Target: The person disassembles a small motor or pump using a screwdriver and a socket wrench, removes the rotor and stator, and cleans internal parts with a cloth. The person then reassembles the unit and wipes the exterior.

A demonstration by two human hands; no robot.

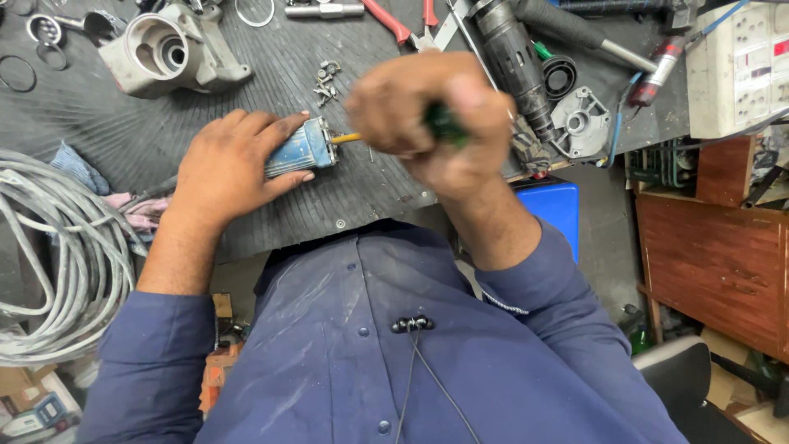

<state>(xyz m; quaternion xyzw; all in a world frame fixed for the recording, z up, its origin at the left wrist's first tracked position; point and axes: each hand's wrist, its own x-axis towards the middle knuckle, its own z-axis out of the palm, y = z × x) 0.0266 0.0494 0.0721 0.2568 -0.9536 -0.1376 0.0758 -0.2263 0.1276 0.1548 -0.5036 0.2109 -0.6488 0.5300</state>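
Observation:
My left hand (234, 164) presses down on a blue power-tool body (302, 150) lying on the dark ribbed mat (271, 74). My right hand (427, 115) is closed around a dark green screwdriver handle (444, 123). The screwdriver's orange shank (347, 138) points left into the open end of the blue body. A few small screws (326, 82) lie on the mat just beyond the blue body.
A grey cast gear housing (168, 49) sits at the back left. Red-handled pliers (394, 20), a black tool motor (514, 62) and a grey cover plate (579, 122) lie at the back right. Coiled grey cable (57, 255) hangs left. A white socket strip (740, 66) stands right.

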